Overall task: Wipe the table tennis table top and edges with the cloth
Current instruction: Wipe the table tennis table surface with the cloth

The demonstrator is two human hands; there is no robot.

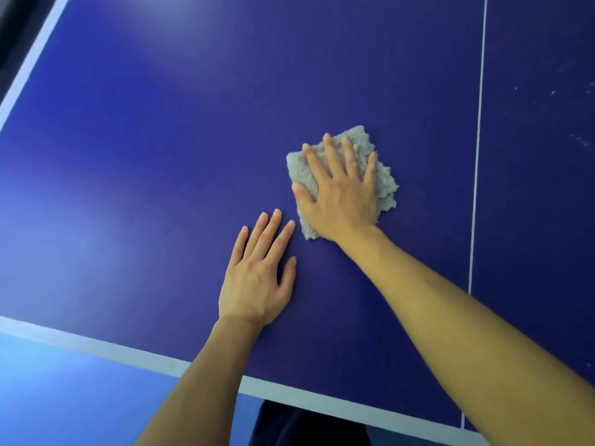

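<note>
The cloth (384,181) is grey and fluffy, bunched into a rough square with ragged edges; it lies flat on the worktop (161,156), left of the thin white centre line, under the right hand (341,194); the worktop is deep blue, with a white band along its near and left edges; pale specks dot its right part.
</note>
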